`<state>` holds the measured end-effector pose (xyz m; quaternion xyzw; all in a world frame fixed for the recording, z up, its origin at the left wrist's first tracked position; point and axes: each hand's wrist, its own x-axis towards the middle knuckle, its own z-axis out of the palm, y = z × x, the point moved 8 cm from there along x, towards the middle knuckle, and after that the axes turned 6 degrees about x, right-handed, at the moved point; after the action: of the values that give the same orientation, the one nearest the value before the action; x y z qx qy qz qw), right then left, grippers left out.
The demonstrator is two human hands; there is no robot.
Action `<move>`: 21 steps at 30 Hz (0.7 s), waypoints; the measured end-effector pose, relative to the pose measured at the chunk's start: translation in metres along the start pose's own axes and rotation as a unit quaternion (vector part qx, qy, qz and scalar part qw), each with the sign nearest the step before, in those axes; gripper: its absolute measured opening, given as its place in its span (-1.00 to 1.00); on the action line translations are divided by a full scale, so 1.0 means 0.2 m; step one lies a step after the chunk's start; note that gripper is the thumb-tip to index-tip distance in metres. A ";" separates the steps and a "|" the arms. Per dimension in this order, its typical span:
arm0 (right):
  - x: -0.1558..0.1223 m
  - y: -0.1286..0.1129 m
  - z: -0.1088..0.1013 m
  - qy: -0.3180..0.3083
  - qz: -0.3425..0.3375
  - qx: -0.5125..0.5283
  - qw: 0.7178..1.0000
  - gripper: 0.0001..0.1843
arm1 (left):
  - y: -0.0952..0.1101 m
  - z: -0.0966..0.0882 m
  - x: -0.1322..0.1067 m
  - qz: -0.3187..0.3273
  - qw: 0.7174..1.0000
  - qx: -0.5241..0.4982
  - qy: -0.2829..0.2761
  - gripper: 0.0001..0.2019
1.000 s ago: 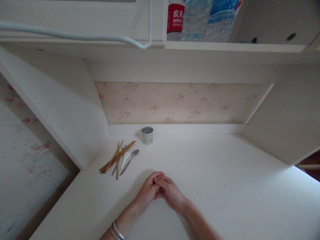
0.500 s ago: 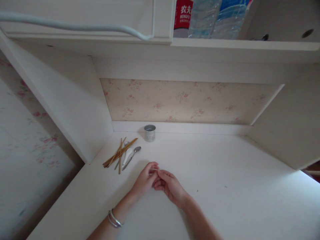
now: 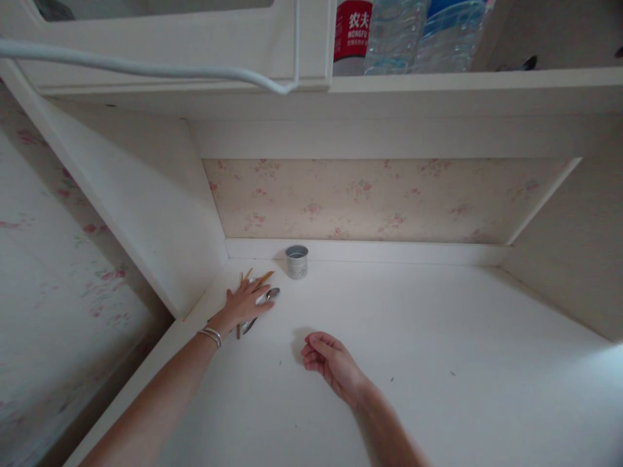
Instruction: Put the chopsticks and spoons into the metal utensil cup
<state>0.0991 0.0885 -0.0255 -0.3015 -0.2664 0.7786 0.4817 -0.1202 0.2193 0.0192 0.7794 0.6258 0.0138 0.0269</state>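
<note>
My left hand (image 3: 244, 301) lies flat with fingers spread on a pile of wooden chopsticks (image 3: 263, 279) and metal spoons (image 3: 270, 294) near the left wall of the white desk (image 3: 438, 337). Most of the pile is hidden under the hand. My right hand (image 3: 328, 359) rests on the desk in the middle, fingers loosely curled, with nothing seen in it. A small perforated metal cup (image 3: 296, 261) stands upright against the back ledge, just right of the pile. Silver bangles circle my left wrist.
A shelf overhead holds a red-labelled bottle (image 3: 351, 35) and clear water bottles (image 3: 413, 32). A pale cable (image 3: 146, 65) runs across the upper shelf front. Side panels close the desk at left and right; floral wallpaper (image 3: 379, 201) backs it.
The two hands, joined at the desk's middle before, have parted. My left hand has reached left and forward onto the chopsticks and spoons. My right hand stayed near the middle.
</note>
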 end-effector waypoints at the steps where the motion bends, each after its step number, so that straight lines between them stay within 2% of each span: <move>1: 0.00 0.00 0.00 -0.003 0.000 -0.002 1.000 -0.62 | -0.01 0.02 0.00 -0.001 1.000 0.001 -0.001 -0.38; 6: 0.00 0.00 0.01 0.002 0.009 -0.002 1.000 -0.61 | -0.02 0.05 -0.02 -0.002 1.000 0.019 0.024 -0.44; 9: 0.00 0.00 0.01 0.001 0.007 -0.005 1.000 -0.61 | -0.01 0.05 -0.07 0.008 0.999 0.026 0.041 -0.48; 21: -0.02 -0.01 0.01 -0.011 -0.031 -0.062 0.998 -0.59 | 0.07 0.07 -0.50 -0.003 0.997 0.045 0.056 -0.50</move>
<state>0.0996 0.0851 -0.0213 -0.3138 -0.3287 0.7486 0.4827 -0.1274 0.1188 0.0082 0.7762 0.6283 0.0293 -0.0437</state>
